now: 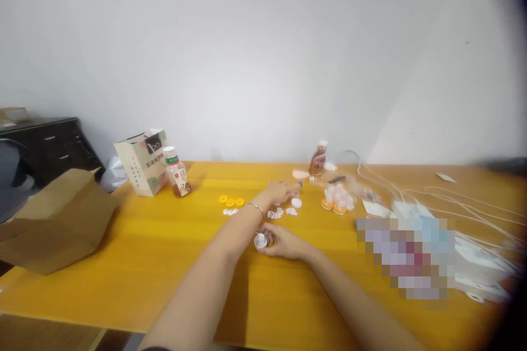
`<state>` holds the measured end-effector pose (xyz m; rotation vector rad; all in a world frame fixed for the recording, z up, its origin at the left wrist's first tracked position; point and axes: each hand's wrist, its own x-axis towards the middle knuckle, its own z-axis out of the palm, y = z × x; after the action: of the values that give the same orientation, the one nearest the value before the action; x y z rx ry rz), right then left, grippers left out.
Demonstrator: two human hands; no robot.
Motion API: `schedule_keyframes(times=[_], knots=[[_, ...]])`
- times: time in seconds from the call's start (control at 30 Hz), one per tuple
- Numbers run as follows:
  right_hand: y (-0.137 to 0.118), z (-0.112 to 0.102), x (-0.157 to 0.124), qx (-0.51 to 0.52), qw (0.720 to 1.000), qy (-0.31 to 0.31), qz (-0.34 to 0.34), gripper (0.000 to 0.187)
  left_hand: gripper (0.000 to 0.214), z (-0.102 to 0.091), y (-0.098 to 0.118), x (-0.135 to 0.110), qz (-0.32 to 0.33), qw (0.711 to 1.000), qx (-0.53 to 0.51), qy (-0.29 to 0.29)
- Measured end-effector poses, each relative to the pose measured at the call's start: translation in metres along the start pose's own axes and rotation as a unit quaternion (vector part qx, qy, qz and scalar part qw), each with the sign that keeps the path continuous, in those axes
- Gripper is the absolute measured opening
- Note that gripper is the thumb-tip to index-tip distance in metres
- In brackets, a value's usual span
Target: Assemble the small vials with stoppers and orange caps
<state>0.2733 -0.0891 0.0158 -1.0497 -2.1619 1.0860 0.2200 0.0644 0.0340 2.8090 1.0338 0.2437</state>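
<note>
My right hand (284,241) is closed around a small round white container (261,241) at the middle of the table. Its top faces up, with something pale inside that I cannot make out. My left hand (282,192) reaches across in front, palm down, fingers stretched out and seemingly holding nothing. By its fingertips are a white round cap (296,203) and a small blue piece (300,184). Below that hand lie white cut-out pieces (275,213) with holes. Several yellow rings (231,202) and small white pieces (230,211) lie to the left.
Orange-and-white round parts (338,199) are piled at the right, before a brown drink bottle (318,159). Cables (465,208) and a blurred-out item (405,258) occupy the right side. A juice bottle (177,174), paper gift bag (142,167) and brown paper bag (61,219) stand left.
</note>
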Motion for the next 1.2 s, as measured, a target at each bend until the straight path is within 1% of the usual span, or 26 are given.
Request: schedule_keyframes(times=[0.1,0.2,0.33,0.4,0.47,0.53,0.6,0.63,0.67,0.8,0.93,1.03,1.07,1.1,1.13,1.2], knots=[[0.001,0.000,0.001,-0.015,1.000,-0.004,0.005,0.029,0.041,0.003,-0.015,-0.013,0.015,1.000,-0.007,0.025],[0.003,0.000,0.002,-0.019,1.000,-0.002,0.016,0.031,0.042,0.000,-0.032,-0.034,0.002,0.999,-0.013,0.047],[0.005,0.000,0.002,-0.009,1.000,-0.006,0.017,0.031,0.043,-0.005,-0.052,-0.065,0.002,0.998,-0.031,0.054],[0.004,-0.001,0.002,-0.005,1.000,-0.009,0.019,0.031,0.043,-0.006,-0.059,-0.078,0.001,0.998,-0.039,0.047],[0.002,-0.001,0.001,-0.004,1.000,-0.012,0.026,0.031,0.046,-0.008,-0.064,-0.089,-0.013,0.997,-0.052,0.058],[-0.001,-0.002,0.001,-0.003,0.999,-0.013,0.032,0.031,0.048,-0.010,-0.068,-0.096,-0.037,0.991,-0.074,0.103],[-0.002,-0.002,0.001,0.001,0.999,-0.014,0.031,0.031,0.047,-0.011,-0.072,-0.100,-0.066,0.980,-0.102,0.159],[-0.003,-0.002,0.001,0.003,0.999,-0.015,0.029,0.030,0.045,-0.011,-0.075,-0.102,-0.077,0.975,-0.114,0.176],[-0.003,-0.002,0.001,0.004,1.000,-0.015,0.027,0.030,0.043,-0.010,-0.077,-0.103,-0.086,0.971,-0.123,0.184],[-0.002,0.000,0.001,0.001,1.000,-0.005,0.025,0.031,0.030,-0.007,-0.081,-0.106,-0.097,0.969,-0.134,0.181],[0.001,0.001,0.001,0.002,1.000,0.003,0.019,0.031,0.032,-0.011,-0.072,-0.108,-0.127,0.955,-0.136,0.230],[0.002,0.000,0.002,0.002,1.000,-0.002,0.020,0.030,0.038,-0.022,-0.052,-0.119,-0.138,0.937,-0.157,0.281],[0.003,0.000,0.002,0.001,1.000,-0.004,0.021,0.029,0.038,-0.026,-0.042,-0.127,-0.123,0.923,-0.206,0.300],[0.003,0.000,0.002,-0.003,1.000,-0.003,0.022,0.029,0.037,-0.030,-0.031,-0.136,-0.096,0.913,-0.255,0.304],[0.003,0.000,0.002,-0.007,1.000,-0.001,0.021,0.029,0.035,-0.033,-0.020,-0.146,-0.061,0.909,-0.288,0.295],[0.003,0.000,0.003,-0.010,1.000,0.003,0.013,0.028,0.033,-0.036,0.003,-0.168,0.000,0.920,-0.303,0.248]])
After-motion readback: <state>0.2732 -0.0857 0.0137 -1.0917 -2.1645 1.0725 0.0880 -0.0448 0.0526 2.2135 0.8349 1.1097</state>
